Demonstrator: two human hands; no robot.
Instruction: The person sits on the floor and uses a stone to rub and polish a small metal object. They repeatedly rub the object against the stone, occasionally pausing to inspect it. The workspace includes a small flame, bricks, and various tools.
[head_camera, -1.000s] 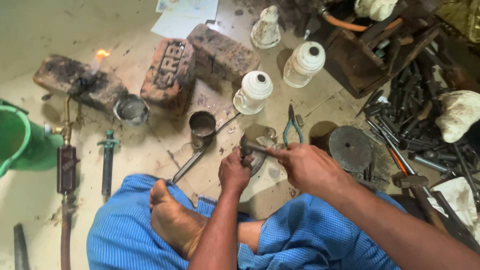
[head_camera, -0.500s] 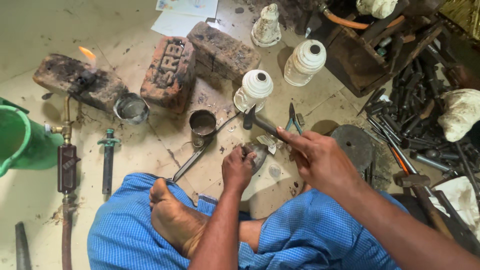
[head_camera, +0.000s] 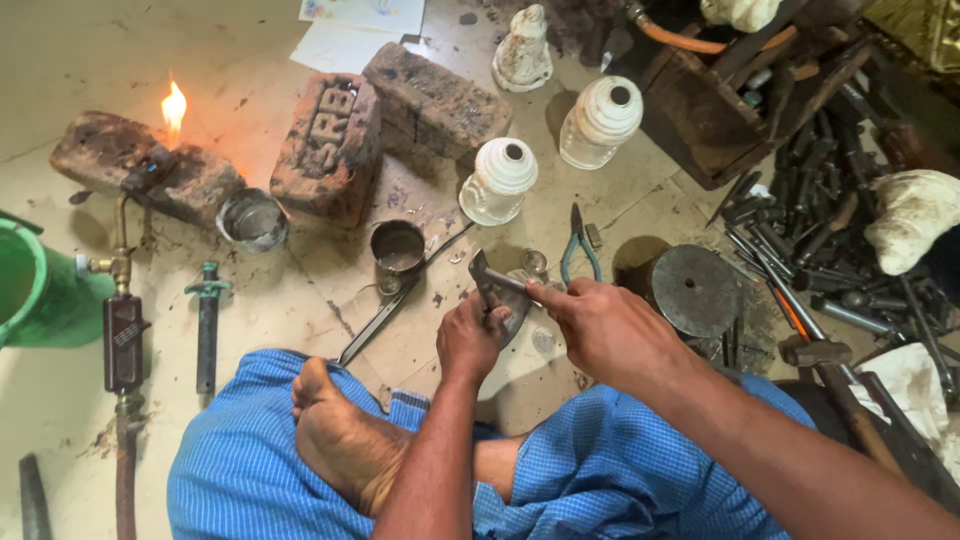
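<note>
- The person sits cross-legged on the floor (head_camera: 300, 290) in blue checked cloth, one bare foot (head_camera: 340, 440) at the lower middle of the frame.
- The left hand (head_camera: 472, 335), just below the centre, has its fingers closed around a small metal piece (head_camera: 518, 300), pressing it down on the floor.
- The right hand (head_camera: 600, 325), just right of the centre, grips the handle of a small hammer (head_camera: 492, 280); the hammer's head sits just above the left hand, over the metal piece.
- Whether the hammer head touches the metal piece cannot be told.
- Blue-handled pliers (head_camera: 578, 245) lie just above the right hand.
- A round dark metal block (head_camera: 693, 290) stands right of the right hand.
- A small tin cup (head_camera: 397, 247) stands left of the hammer, with long tongs (head_camera: 385, 312) lying slanted below it.
- Two white ribbed jars (head_camera: 498, 180) stand above the centre, near two bricks (head_camera: 330, 145).
- At the upper left a flame (head_camera: 173, 105) burns on another brick (head_camera: 145, 165), at the tip of a gas torch (head_camera: 120, 330) lying along the left edge.
- A green bucket (head_camera: 35, 300) shows at the left edge.
- A heap of dark metal tools (head_camera: 830, 220) fills the right side.
</note>
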